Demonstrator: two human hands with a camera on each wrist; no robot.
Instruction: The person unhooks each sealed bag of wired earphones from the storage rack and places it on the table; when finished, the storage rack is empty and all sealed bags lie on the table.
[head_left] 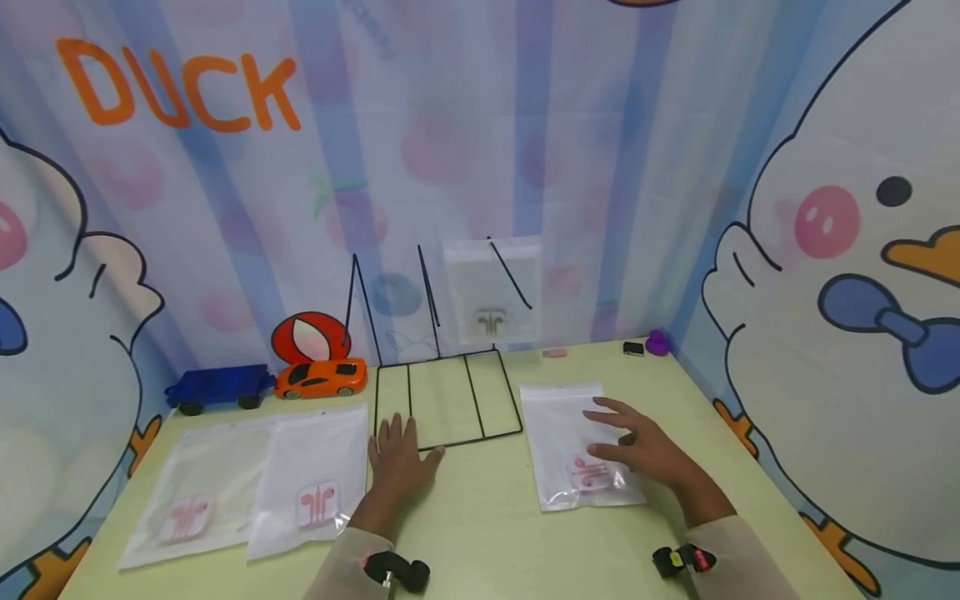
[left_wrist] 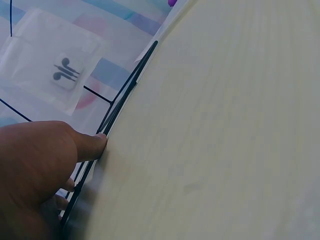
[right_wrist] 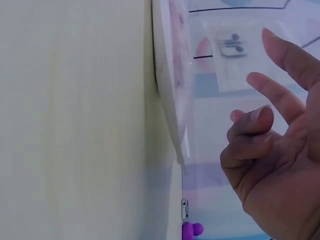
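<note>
A black wire display rack (head_left: 483,437) stands at the table's back, three prongs rising from it. On its right prong hangs a white zip bag of dark earphones (head_left: 491,322). My left hand (head_left: 397,467) rests on the rack's front left part, fingers spread; its thumb (left_wrist: 95,146) lies along the front wire in the left wrist view. Just over a zip bag of pink earphones (head_left: 555,433) is my right hand (head_left: 648,450). Its thumb and index finger are extended and apart, other fingers bent, nothing between them in the right wrist view.
Two more zip bags, one overlapping the other, lie at left: the nearer bag (head_left: 288,467) and the outer bag (head_left: 217,458), both with pink earphones. Behind them stand a blue toy trailer (head_left: 221,387) and an orange toy car (head_left: 321,379). A purple toy (head_left: 657,342) sits at the back right.
</note>
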